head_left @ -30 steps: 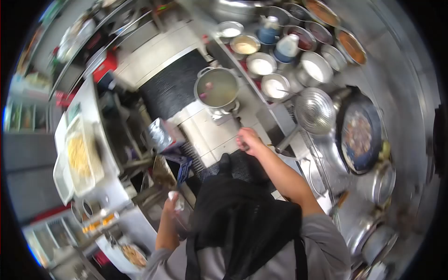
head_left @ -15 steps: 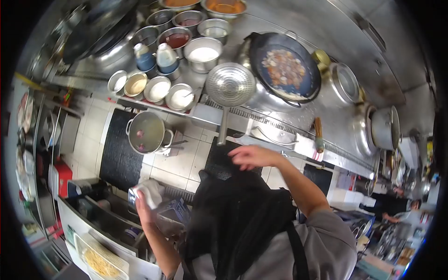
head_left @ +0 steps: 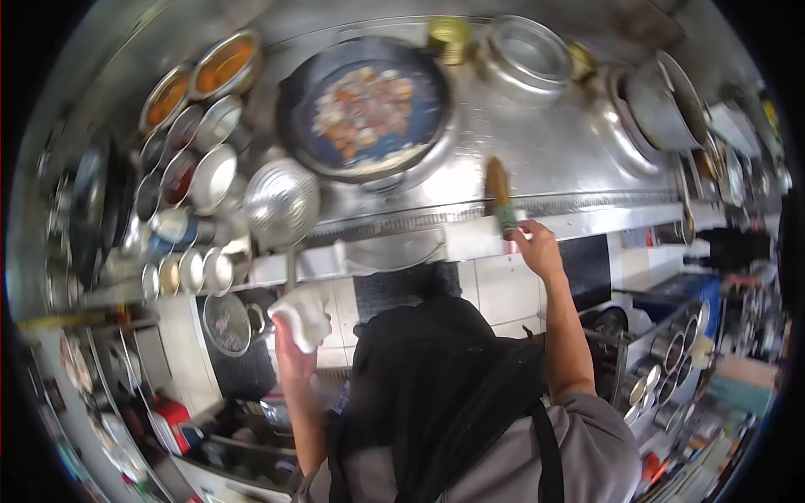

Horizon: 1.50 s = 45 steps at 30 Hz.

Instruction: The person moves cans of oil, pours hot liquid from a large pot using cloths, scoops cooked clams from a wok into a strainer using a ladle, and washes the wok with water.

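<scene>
My left hand (head_left: 295,345) is closed around a folded white cloth (head_left: 305,318), held up in front of the counter at the left of my body. My right hand (head_left: 539,249) reaches to the counter's front edge, where its thumb and fingers pinch the green-wrapped end of a bamboo wok brush (head_left: 501,194). The brush's bristles point away from me over the steel top. A black wok (head_left: 293,109) with chopped pieces of food (head_left: 365,113) sits beyond, to the left. Beside it rests a large perforated strainer ladle (head_left: 283,201), its handle toward me.
Metal bowls of sauces (head_left: 222,67) and seasonings (head_left: 218,270) crowd the counter's left end. Nested pans (head_left: 530,52) and a deep pot (head_left: 667,105) stand at the right. On the floor at left is a stockpot (head_left: 226,323) with liquid. Shelves of pans (head_left: 671,352) stand behind on the right.
My right hand has moved right, from near the ladle's handle to the wok brush, and closed on its end. My left hand has risen toward the counter with the cloth. The view has turned right.
</scene>
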{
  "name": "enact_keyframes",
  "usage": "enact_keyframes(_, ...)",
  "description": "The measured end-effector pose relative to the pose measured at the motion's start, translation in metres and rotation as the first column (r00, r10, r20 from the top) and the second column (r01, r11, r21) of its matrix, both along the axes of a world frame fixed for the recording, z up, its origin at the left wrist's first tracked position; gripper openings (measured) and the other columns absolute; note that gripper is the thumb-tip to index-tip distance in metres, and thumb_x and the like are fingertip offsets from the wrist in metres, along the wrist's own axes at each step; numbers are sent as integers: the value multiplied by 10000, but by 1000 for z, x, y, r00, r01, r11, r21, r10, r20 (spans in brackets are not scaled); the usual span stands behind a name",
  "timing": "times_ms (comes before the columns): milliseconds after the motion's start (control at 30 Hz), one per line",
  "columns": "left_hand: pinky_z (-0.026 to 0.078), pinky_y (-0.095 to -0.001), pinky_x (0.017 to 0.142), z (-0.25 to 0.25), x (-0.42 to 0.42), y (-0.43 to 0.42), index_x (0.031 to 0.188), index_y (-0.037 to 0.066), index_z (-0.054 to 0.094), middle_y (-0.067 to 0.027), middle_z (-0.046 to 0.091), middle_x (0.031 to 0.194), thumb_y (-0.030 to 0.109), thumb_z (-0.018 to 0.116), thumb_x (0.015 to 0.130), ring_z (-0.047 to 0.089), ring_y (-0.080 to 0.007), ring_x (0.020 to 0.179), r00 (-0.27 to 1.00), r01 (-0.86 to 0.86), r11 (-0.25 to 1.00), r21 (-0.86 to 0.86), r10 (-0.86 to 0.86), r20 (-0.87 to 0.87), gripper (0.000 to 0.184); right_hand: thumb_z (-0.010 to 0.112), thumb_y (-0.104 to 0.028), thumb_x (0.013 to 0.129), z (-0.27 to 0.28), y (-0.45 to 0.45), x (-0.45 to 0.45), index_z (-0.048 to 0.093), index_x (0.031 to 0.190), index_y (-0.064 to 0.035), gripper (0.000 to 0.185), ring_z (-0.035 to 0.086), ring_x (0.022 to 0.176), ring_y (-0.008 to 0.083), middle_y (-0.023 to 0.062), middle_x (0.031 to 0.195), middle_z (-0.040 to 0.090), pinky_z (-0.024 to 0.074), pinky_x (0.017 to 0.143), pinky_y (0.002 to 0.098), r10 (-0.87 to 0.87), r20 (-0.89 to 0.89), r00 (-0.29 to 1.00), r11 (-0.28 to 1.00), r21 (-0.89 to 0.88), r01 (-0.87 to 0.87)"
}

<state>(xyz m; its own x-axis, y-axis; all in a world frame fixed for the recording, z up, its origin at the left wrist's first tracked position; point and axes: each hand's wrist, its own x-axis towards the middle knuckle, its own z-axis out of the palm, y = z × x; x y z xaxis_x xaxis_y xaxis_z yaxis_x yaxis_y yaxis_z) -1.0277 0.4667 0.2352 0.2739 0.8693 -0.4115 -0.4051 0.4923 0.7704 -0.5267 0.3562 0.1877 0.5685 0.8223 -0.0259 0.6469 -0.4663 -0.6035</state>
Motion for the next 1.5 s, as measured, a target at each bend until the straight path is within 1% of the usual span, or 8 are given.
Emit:
enact_keyframes(433, 562, -400, 693, -69, 190, 49, 1366, 80, 515, -113, 669, 1130, 705, 449, 956, 682, -263, 892, 895, 428, 899, -96, -436, -97, 750, 681, -203, 896, 16, -96, 121, 671, 1114, -35, 276, 660, 1019, 375, 182, 1212, 640, 543, 894, 433, -251, 162, 954, 964, 136, 230)
enact_keyframes(767, 571, -351, 665, -20, 500, -3, 1319, 100, 549, -66, 675, 1132, 696, 445, 961, 681, -214, 898, 921, 390, 918, 74, -390, -24, 703, 690, -177, 827, -48, -375, 560, 639, 1188, -33, 392, 622, 1076, 423, 269, 1204, 609, 483, 989, 477, -788, 332, 518, 597, 209, 775)
enact_keyframes(1000, 588, -332, 639, -27, 718, -90, 1262, 160, 581, -32, 678, 1125, 655, 459, 979, 690, -189, 903, 925, 371, 924, -97, -376, -45, 583, 663, -156, 818, -131, -451, 843, 538, 1345, -52, 552, 546, 1220, 482, 306, 1377, 501, 458, 1055, 495, -849, 297, 437, 482, 97, 871)
enact_keyframes(1167, 594, -371, 714, -2, 786, -122, 1249, 174, 588, -33, 679, 1114, 649, 456, 983, 685, -200, 938, 954, 233, 966, -114, -250, -164, 560, 654, -120, 826, -127, -450, 935, 407, 1475, -146, 696, 439, 1363, 353, 144, 1461, 454, 452, 1037, 571, -700, 413, 583, 552, -206, 808)
enact_keyframes(1333, 583, -393, 764, 35, 828, -139, 1268, 181, 575, -37, 656, 1170, 637, 457, 991, 669, -209, 1009, 955, 253, 966, -48, -258, -145, 546, 604, -237, 830, -135, -452, 976, 604, 1281, -113, 468, 665, 1038, 389, 207, 1096, 659, 540, 876, 512, -293, 429, 855, 687, -528, 500)
enact_keyframes(1400, 546, -430, 890, 36, 826, -137, 1310, 176, 555, -55, 636, 1234, 608, 452, 1007, 634, -230, 1132, 942, 320, 947, -24, -321, -97, 537, 547, -163, 823, -151, -464, 978, 682, 1056, -17, 306, 703, 816, 391, 249, 941, 685, 570, 723, 521, -284, 528, 800, 913, -105, 394)
enact_keyframes(1433, 533, -440, 920, 44, 831, -141, 1337, 164, 540, -65, 630, 1253, 599, 449, 1012, 623, -236, 1157, 936, 329, 943, -46, -333, -114, 551, 519, -243, 879, -174, -483, 1010, 625, 1308, -38, 488, 680, 784, 416, 233, 910, 702, 535, 651, 516, -299, 184, 936, 865, -362, 347)
enact_keyframes(1500, 514, -417, 973, 44, 832, -140, 1363, 98, 530, -81, 632, 1248, 586, 464, 1016, 636, -233, 1119, 933, 339, 936, -93, -347, -92, 602, 427, -373, 1010, -164, -492, 990, 626, 785, -29, 456, 485, 371, 218, 58, 448, 455, 440, 411, 404, -407, -489, 772, 893, -36, 448)
